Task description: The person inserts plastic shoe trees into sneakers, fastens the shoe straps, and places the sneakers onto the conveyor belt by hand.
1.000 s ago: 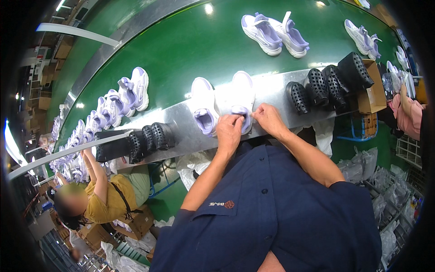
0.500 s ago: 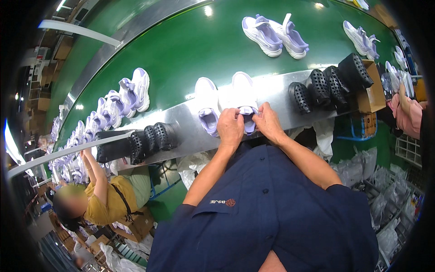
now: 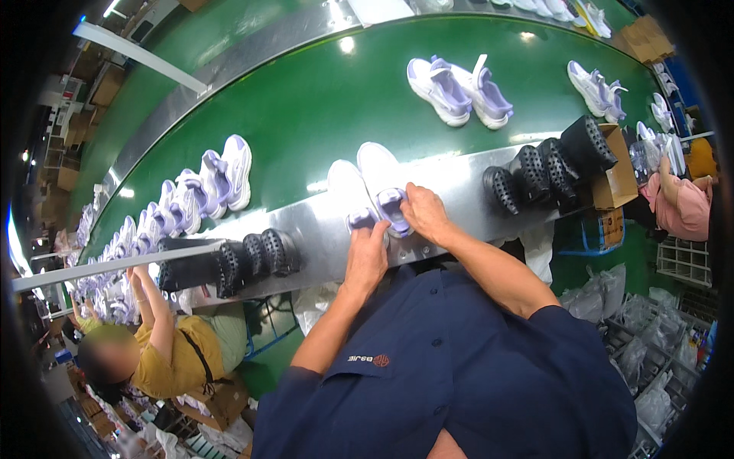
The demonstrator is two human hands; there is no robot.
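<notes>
Two white sneakers with lavender linings lie side by side on the metal ledge, toes pointing away from me. My left hand (image 3: 367,258) is closed at the heel of the left sneaker (image 3: 349,188), fingers and thumb pinching its collar. At the right sneaker (image 3: 380,168), my right hand (image 3: 426,213) grips the collar's right side, thumb near the opening. The two sneakers touch along their inner sides.
Black perforated foot-shaped forms (image 3: 529,173) stand on the ledge at right, more black forms (image 3: 254,249) at left. Several sneakers (image 3: 226,174) line the green belt (image 3: 306,99); another pair (image 3: 460,90) sits farther off. Co-workers (image 3: 187,348) stand at left and right.
My hands have left the right sneaker's tongue; the left now grips the left sneaker. The right sneaker has moved left against the other.
</notes>
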